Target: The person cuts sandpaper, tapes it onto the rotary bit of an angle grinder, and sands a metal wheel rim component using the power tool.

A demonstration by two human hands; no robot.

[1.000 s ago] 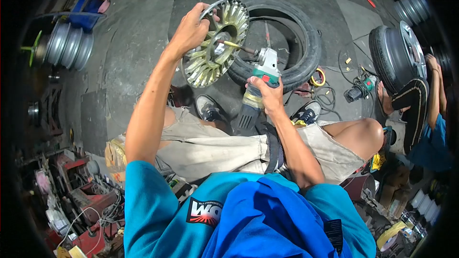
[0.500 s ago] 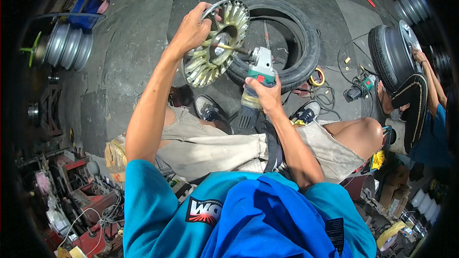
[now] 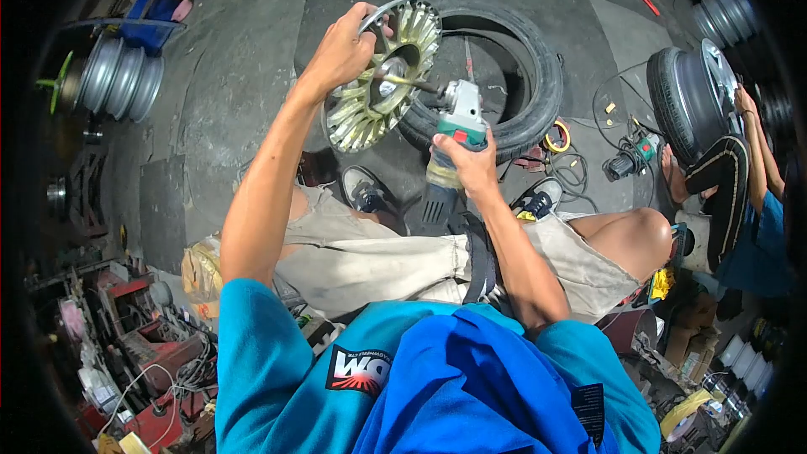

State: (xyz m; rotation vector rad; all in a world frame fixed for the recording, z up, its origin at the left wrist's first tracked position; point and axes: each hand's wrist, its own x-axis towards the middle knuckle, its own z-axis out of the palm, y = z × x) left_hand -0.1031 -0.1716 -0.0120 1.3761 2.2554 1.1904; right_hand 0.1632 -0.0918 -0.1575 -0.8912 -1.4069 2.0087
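Note:
A round metal wheel disc (image 3: 367, 114) with many radial fins and a central hub is held up, tilted, in front of me. My left hand (image 3: 357, 44) is closed around its upper left edge. My right hand (image 3: 468, 161) is wrapped round the body of a grey and green angle grinder (image 3: 462, 106), its head pointing up. From the grinder a thin rod attachment (image 3: 412, 82) reaches left across the hub area of the disc. Whether its tip touches the metal, I cannot tell. Behind both lies a black tyre (image 3: 538, 59) flat on the floor.
On the right, another person's hand (image 3: 743, 99) is at a wheel with a tyre (image 3: 672, 109). A second grinder (image 3: 630, 158) and its cord lie nearby, beside a yellow tape roll (image 3: 557, 136). Silver rims (image 3: 122, 80) stand at left; red machinery (image 3: 155, 357) is at lower left.
The disc has shifted slightly to the right and turned a little. The grinder and its rod have moved a touch with it. Both hands keep their hold.

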